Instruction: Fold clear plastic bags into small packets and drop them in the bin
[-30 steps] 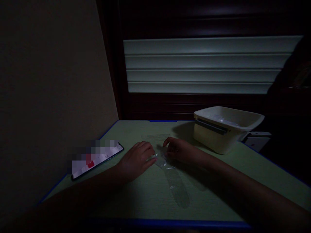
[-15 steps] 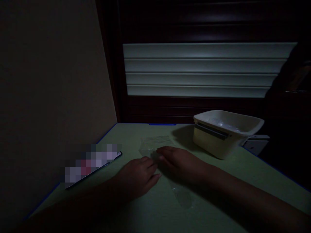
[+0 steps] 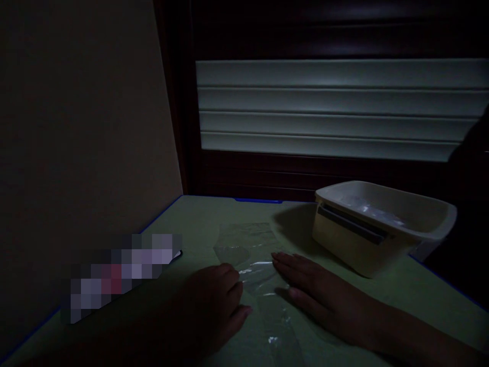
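A clear, thin plastic bag [image 3: 246, 235] lies spread on the pale green tabletop, with creases and bright glints across its middle. At its left edge rests my left hand [image 3: 217, 306], fingers bent and the thumb held apart from them. My right hand [image 3: 321, 290] lies nearly flat on the right side of the plastic, fingers stretched out and pointing left. Neither hand grips anything that I can see. The bag's near part runs toward the bottom of the view between my hands, and its exact outline is hard to make out in the dim light.
A cream plastic bin [image 3: 344, 244] with a dark strip on its side stands at the right, holding clear plastic. A blurred-out device [image 3: 126, 278], perhaps a phone, leans at the left. The table [image 3: 198, 219] has a blue edge and meets a wall and slatted panel.
My hands have moved apart, the right one sliding right and flattening, so more of the plastic's middle shows. The view has shifted slightly, bringing the bin nearer.
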Demonstrator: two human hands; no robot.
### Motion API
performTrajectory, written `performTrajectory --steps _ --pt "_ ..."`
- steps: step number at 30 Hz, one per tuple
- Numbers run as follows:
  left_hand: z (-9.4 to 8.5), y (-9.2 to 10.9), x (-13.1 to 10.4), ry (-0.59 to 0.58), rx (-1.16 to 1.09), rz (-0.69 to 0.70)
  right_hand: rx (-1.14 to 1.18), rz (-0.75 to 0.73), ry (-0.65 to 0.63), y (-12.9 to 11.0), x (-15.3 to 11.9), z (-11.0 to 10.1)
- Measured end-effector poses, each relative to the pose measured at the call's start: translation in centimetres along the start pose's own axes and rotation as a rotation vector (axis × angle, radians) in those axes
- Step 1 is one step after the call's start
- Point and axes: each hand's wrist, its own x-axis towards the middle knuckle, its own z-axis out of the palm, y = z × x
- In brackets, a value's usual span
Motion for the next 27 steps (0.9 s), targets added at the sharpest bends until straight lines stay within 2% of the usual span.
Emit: performTrajectory --steps 2,5,9,12,13,14,17,19,21,24,27 --pt "-0.2 0.2 0.1 0.036 -0.014 0.001 -0.019 -0.028 0.054 -0.2 -0.1 0.1" --pt "-0.5 0.4 0.2 0.083 -0.034 0.073 0.006 -0.098 0.162 -1.3 -0.2 -0.5" --pt "-0.7 0.4 0.2 0.130 -0.075 0.143 0.084 -0.177 0.131 -2.7 -0.7 -1.6" --pt "-0.8 0.3 0.2 0.171 -0.109 0.167 0.097 -0.272 0.104 -2.4 -0.9 -0.9" --pt "-0.8 0.2 0.2 0.181 -0.117 0.174 0.095 -0.372 0.158 -2.1 -0.9 -0.4" --pt "-0.8 0.2 0.2 0.187 -0.124 0.176 0.069 -0.408 0.181 -1.8 -0.9 0.1" --pt "-0.9 0.3 0.2 0.170 -0.149 0.180 -0.041 -0.403 0.094 -1.8 -0.8 1.0" --pt "-0.9 0.3 0.2 0.161 -0.169 0.167 -0.036 -0.322 -0.009 -2.7 -1.0 0.6" --pt "-0.9 0.3 0.1 0.168 -0.196 0.155 -0.012 -0.257 -0.023 -3.8 -1.3 -0.1" --pt "-0.7 0.1 0.1 0.173 -0.254 0.162 0.043 -0.217 0.030 -4.5 -1.5 -0.5" --pt "-0.4 0.1 0.2 0.236 -0.289 0.168 0.132 -0.339 0.167 -3.8 -1.3 0.4"
